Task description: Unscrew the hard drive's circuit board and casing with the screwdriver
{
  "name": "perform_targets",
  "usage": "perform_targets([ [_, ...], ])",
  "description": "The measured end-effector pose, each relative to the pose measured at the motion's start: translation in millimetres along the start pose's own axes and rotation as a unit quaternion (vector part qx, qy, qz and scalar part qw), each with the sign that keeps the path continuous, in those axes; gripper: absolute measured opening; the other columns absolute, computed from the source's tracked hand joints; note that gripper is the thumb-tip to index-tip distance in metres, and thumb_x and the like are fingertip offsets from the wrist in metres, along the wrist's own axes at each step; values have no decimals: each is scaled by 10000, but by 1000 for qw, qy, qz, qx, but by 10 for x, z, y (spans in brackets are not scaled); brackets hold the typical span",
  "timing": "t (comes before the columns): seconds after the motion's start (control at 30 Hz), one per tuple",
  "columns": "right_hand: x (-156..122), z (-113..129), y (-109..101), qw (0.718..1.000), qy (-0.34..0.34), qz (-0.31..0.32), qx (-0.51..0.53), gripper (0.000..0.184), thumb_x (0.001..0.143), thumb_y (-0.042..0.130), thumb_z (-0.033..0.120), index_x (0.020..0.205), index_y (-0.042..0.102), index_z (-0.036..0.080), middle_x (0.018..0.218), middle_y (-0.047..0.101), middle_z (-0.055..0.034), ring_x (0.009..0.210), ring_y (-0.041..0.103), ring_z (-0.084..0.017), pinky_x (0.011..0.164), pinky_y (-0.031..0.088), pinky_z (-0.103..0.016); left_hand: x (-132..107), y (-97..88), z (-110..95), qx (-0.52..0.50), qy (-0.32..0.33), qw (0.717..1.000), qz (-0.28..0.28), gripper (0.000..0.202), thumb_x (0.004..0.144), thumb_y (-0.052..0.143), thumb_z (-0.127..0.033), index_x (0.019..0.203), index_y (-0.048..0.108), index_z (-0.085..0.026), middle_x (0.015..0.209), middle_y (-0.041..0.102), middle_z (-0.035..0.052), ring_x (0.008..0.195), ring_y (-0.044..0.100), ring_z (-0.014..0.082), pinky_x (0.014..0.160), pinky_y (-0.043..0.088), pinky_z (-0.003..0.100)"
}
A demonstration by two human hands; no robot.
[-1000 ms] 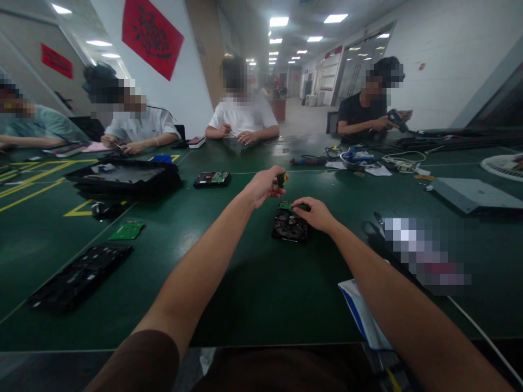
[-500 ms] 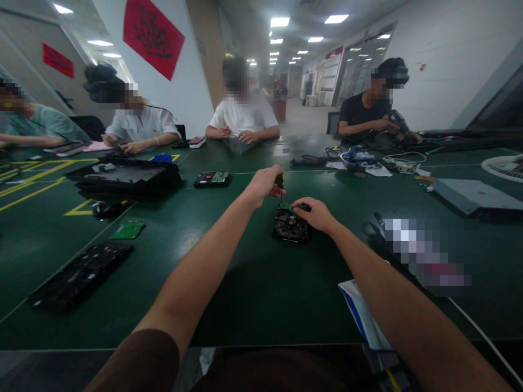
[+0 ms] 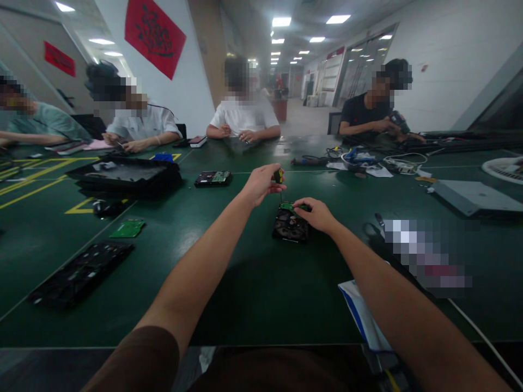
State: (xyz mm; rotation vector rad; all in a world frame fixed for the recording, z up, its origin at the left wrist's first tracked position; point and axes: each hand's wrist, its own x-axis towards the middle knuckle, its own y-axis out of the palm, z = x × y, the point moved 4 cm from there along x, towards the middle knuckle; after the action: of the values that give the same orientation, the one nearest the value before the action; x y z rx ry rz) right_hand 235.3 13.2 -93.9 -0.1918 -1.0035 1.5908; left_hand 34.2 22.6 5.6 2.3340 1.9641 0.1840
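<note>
Your left hand (image 3: pixel 263 186) is closed around the black-and-yellow handle of a screwdriver (image 3: pixel 278 175), its thin shaft pointing down to the far end of the hard drive (image 3: pixel 291 227); the drive lies on the green table (image 3: pixel 253 294) in front of you, between your two forearms, with a green circuit board (image 3: pixel 286 206) showing at its far end; your right hand (image 3: pixel 317 215) is bent over the drive's right side, fingertips at the board, though whether they pinch it or only press on it you cannot tell from here.

To your left lie a loose green board (image 3: pixel 128 228) and, nearer you, a long black frame (image 3: pixel 84 272); beyond them sits a wide black tray (image 3: pixel 125 173), with a second drive (image 3: pixel 213 178) to its right; on your right are a blue-and-white packet (image 3: pixel 363 313) by your forearm, a flat grey metal box (image 3: pixel 478 196) farther out, and tangled cables (image 3: pixel 363 158) toward the far side; across from you, a person in black (image 3: pixel 362 115) holds a dark tool (image 3: pixel 399 122).
</note>
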Motion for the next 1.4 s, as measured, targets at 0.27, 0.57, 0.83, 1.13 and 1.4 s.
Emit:
perform_targets([
  [0.27,0,-7,-6,1000,-6,-2,1,170,884,684,332,1031,758,292,1142,751,-26,1057,674,-238,965,492,-419,10,-67,-79,-14,-2,1000,-15,275,976,544,-404,970,674,-162,890,729,100,664,692,138,577,514,218],
  [0.57,-1,63,-11,999,6,-11,-29,156,864,713,347,995,771,284,1080,760,-35,988,682,-241,922,510,-406,-3,-56,-86,-10,18,1000,-15,268,963,576,-402,962,661,-148,828,714,78,608,681,125,562,507,211],
  [0.83,-39,183,119,998,48,-11,-48,189,862,727,353,1018,728,246,1058,761,-41,946,690,-222,849,528,-356,7,-52,-55,31,42,998,-20,253,975,579,-386,958,659,-147,802,703,62,577,675,114,542,492,201],
  [1.13,-15,-321,-359,967,186,-146,-97,187,912,604,319,986,734,206,984,767,-52,901,692,-204,841,508,-329,-38,-26,-86,38,37,998,-22,252,979,579,-387,940,646,-147,846,702,70,575,680,118,538,496,214],
  [1.4,-45,-599,-502,943,250,-72,-206,198,872,613,292,968,772,222,985,769,-56,902,687,-218,807,492,-321,-13,-28,-59,60,41,997,-18,218,953,588,-374,920,624,-161,880,688,65,618,701,134,556,531,231],
])
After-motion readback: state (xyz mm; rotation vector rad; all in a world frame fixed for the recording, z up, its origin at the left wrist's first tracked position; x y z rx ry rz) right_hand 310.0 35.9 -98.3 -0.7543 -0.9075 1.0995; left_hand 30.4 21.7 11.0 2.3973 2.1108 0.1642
